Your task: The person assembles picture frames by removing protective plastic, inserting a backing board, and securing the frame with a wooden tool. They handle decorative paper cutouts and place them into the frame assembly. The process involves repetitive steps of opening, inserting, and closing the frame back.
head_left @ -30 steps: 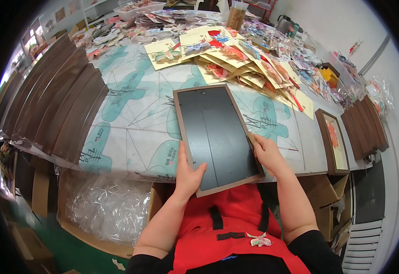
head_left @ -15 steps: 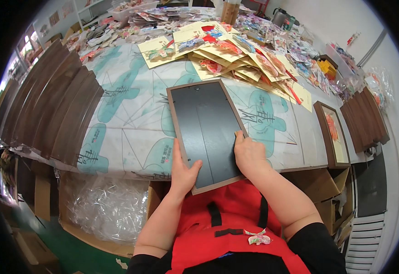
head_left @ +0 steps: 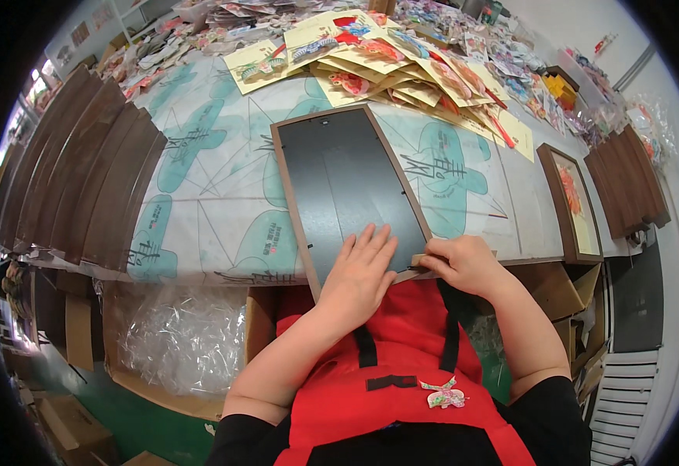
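A brown picture frame [head_left: 339, 175] lies tilted over the table's front edge, its black backing board upward, with small dark tabs along the inner rim. My left hand [head_left: 359, 272] presses flat on the lower part of the backing, fingers stretched out and slightly apart. At the frame's lower right corner, my right hand [head_left: 463, 264] is closed in a pinch. A small tan piece with a dark tip [head_left: 418, 262] sticks out of its fingers against the frame's edge; its kind cannot be made out.
Brown frames [head_left: 83, 171] stand stacked at left, more [head_left: 630, 186] at right beside a finished-looking frame [head_left: 571, 203]. Cream cards with colourful fish-like ornaments [head_left: 401, 66] are piled behind. Below the patterned table cover [head_left: 223, 225], a cardboard box [head_left: 258, 330] holds clear plastic wrapping [head_left: 184, 349].
My left hand has moved from the frame's left edge onto the backing. My right hand has shifted down along the right side to the lower corner. The view has tilted slightly.
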`<move>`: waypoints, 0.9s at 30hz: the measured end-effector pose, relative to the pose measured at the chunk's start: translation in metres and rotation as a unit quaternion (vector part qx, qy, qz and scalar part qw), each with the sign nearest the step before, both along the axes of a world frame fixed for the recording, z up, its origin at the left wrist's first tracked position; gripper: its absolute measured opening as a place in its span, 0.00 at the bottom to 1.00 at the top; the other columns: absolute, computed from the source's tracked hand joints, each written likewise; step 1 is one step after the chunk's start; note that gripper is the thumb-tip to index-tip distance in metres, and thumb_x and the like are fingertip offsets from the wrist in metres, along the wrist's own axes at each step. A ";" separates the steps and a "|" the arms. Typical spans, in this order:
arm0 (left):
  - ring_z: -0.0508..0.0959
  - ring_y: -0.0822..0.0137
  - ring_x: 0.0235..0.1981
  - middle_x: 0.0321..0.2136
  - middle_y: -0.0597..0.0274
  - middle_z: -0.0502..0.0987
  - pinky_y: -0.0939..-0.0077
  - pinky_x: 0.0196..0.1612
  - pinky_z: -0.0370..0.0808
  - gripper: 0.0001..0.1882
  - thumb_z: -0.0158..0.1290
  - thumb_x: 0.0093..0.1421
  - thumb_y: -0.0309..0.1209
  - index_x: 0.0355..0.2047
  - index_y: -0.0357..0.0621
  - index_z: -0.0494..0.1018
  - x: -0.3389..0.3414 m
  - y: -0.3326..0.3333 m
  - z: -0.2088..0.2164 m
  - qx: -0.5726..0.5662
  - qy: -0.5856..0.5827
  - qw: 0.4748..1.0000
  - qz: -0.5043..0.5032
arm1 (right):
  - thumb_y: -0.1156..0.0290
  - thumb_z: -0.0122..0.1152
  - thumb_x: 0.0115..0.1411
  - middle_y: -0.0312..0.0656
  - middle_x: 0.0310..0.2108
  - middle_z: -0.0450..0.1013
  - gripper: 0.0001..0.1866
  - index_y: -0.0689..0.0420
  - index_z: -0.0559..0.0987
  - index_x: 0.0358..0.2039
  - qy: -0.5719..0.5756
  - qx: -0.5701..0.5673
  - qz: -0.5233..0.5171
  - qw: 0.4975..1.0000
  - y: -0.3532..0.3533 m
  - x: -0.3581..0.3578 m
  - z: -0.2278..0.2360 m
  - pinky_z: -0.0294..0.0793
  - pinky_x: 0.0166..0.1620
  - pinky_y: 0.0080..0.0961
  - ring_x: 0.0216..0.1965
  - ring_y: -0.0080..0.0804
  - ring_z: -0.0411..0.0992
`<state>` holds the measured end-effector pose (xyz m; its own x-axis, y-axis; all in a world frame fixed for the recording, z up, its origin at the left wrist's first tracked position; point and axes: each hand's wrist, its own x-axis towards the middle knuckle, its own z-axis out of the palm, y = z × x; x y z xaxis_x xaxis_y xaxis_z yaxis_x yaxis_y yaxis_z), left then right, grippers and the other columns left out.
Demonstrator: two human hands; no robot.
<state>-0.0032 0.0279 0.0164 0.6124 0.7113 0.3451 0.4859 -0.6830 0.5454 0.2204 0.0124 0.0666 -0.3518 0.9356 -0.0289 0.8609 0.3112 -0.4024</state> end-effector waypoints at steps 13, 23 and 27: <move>0.62 0.56 0.61 0.57 0.54 0.66 0.55 0.62 0.56 0.23 0.51 0.59 0.32 0.55 0.40 0.67 0.004 0.000 0.003 0.007 0.062 0.998 0.010 | 0.54 0.57 0.57 0.47 0.21 0.74 0.16 0.53 0.79 0.25 -0.030 -0.104 -0.018 0.994 0.012 -0.005 0.010 0.70 0.30 0.41 0.28 0.48 0.73; 0.63 0.55 0.61 0.57 0.53 0.67 0.55 0.62 0.56 0.23 0.53 0.58 0.32 0.54 0.40 0.67 0.007 -0.001 0.000 0.007 0.056 0.998 0.014 | 0.54 0.56 0.58 0.49 0.23 0.74 0.16 0.55 0.79 0.26 -0.088 -0.112 -0.018 0.990 0.017 -0.011 0.010 0.69 0.31 0.42 0.29 0.50 0.73; 0.64 0.54 0.60 0.57 0.51 0.67 0.56 0.62 0.58 0.24 0.53 0.57 0.28 0.55 0.39 0.66 0.002 -0.001 0.000 -0.026 -0.009 1.000 0.007 | 0.56 0.55 0.58 0.49 0.24 0.74 0.15 0.55 0.79 0.29 -0.026 -0.118 -0.015 0.993 0.022 -0.005 0.012 0.70 0.32 0.42 0.30 0.50 0.73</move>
<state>-0.0012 0.0273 0.0164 0.5971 0.7363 0.3183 0.4846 -0.6473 0.5884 0.2152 0.0344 0.0784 -0.3165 0.9104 -0.2665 0.8899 0.1877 -0.4157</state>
